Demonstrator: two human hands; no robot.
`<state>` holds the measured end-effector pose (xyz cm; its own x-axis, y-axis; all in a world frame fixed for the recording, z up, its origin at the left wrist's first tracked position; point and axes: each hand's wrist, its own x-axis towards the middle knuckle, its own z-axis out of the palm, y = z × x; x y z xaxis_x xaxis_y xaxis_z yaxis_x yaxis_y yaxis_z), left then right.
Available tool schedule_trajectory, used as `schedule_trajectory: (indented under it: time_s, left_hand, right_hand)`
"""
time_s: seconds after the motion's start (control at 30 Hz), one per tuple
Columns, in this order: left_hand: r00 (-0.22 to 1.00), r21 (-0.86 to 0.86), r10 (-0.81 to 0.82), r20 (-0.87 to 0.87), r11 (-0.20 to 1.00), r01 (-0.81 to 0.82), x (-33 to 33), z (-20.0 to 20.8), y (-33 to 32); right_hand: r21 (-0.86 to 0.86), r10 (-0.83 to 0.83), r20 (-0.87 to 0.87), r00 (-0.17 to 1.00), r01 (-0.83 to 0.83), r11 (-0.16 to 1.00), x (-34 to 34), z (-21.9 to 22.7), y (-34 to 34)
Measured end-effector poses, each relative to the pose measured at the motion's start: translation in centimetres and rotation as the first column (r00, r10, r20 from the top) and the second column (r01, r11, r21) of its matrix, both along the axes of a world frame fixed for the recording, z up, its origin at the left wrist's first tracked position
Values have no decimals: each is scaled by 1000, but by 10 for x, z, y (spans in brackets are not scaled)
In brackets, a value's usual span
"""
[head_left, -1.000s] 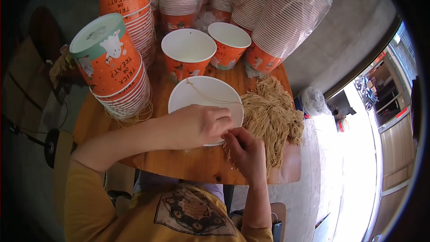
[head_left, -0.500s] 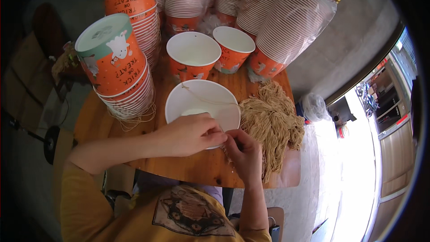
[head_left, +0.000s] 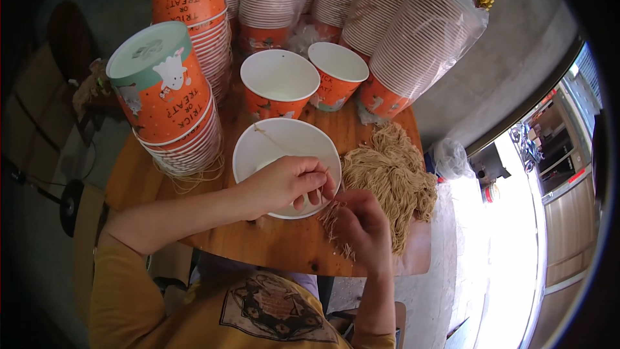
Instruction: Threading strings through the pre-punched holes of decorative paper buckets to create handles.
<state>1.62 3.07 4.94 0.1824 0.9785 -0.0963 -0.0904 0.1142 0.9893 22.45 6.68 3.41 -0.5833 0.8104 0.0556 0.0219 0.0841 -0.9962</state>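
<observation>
A white-lined paper bucket (head_left: 247,154) stands mouth up in front of me, a thin tan string (head_left: 265,133) crossing its inside. Over the bucket's right part, my left hand (head_left: 290,184) is closed with fingertips pinched on the string near the rim. Just right of it, my right hand (head_left: 367,226) is closed too, thumb and fingers pressed together on the string's end, which is mostly hidden. Short reddish-brown string scraps (head_left: 331,221) lie beside my right hand. A loose heap of tan strings (head_left: 394,174) spreads at the right side of the table.
Upside-down orange printed buckets (head_left: 158,97) are stacked at left, with string loops around their lower rims. Two upright buckets (head_left: 279,77) stand behind the one I work on. Tall plastic-wrapped bucket stacks (head_left: 420,39) line the back of the wooden table (head_left: 258,245).
My right hand has drawn slightly right and nearer to me, and my left fingers have risen a little. The bucket sits slightly further left in view, and more scraps show beside it.
</observation>
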Motion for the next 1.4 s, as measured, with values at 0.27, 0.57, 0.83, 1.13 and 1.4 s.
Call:
schedule_trajectory:
  time_s: [0.27, 0.57, 0.83, 1.13, 1.4]
  left_hand:
    - [1000, 36, -16, 4, 999, 16, 13, -2, 13]
    - [961, 178, 97, -259, 983, -52, 15, -6, 14]
    - [936, 249, 92, -341, 969, -4, 15, -2, 7]
    - [971, 24, -55, -233, 998, 63, 15, -10, 12]
    - [991, -2, -64, -117, 998, 65, 17, -8, 17]
  right_hand:
    - [338, 35, 156, 987, -86, 937, -6, 40, 28]
    - [632, 112, 100, 989, -150, 760, -9, 43, 38]
    - [654, 114, 91, 989, -146, 743, -16, 39, 52]
    - [713, -217, 70, 974, 103, 694, -20, 8, 54]
    - [558, -273, 78, 959, 185, 809, -4, -14, 3]
